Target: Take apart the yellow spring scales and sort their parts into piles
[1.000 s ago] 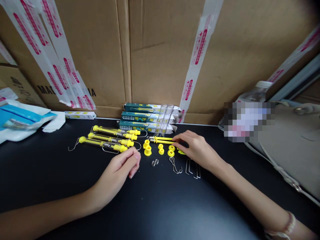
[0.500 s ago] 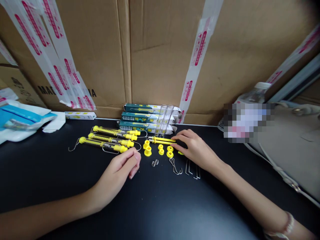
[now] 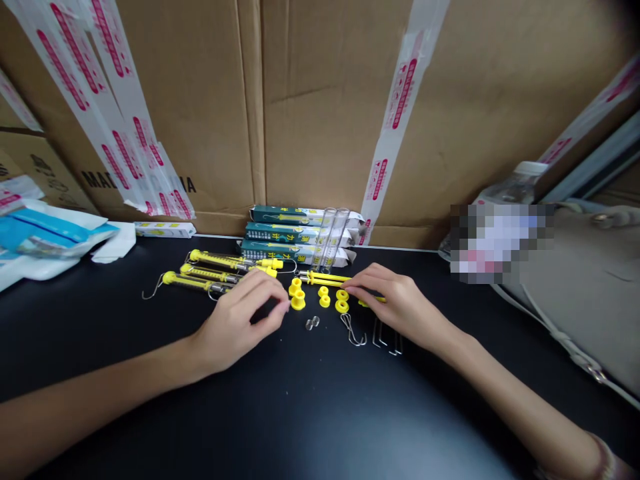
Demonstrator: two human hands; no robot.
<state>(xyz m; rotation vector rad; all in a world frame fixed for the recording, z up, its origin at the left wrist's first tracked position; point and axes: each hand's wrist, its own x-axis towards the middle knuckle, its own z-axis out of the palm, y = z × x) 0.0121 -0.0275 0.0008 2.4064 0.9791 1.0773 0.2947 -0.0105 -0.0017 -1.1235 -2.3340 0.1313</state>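
Curled, with thumb and forefinger close together, my left hand (image 3: 245, 320) is over the lower ends of the assembled spring scales (image 3: 200, 272), beside the yellow flanged caps (image 3: 298, 300). Whether its fingertips hold anything is hidden. My right hand (image 3: 400, 297) has its thumb and fingers closed around the right ends of the yellow rods (image 3: 323, 278), which lie flat with metal springs at their left ends. Another yellow part (image 3: 373, 301) shows partly under that hand. Small yellow rings (image 3: 342, 307), small coils (image 3: 313, 323), wire hooks (image 3: 353, 331) and bent wires (image 3: 381, 335) lie nearby.
Behind the parts, clear tubes (image 3: 334, 240) lean over stacked green-and-white boxes (image 3: 280, 233). Large cardboard (image 3: 320, 120) stands along the back. A plastic bottle (image 3: 523, 183) and a beige bag (image 3: 575, 287) are on the right, blue-and-white packaging (image 3: 50, 233) on the left.
My left hand has lifted slightly away from me, now covering the lower ends of the scales, and its fist has loosened. My right hand stays by the rods; the view has shifted slightly.
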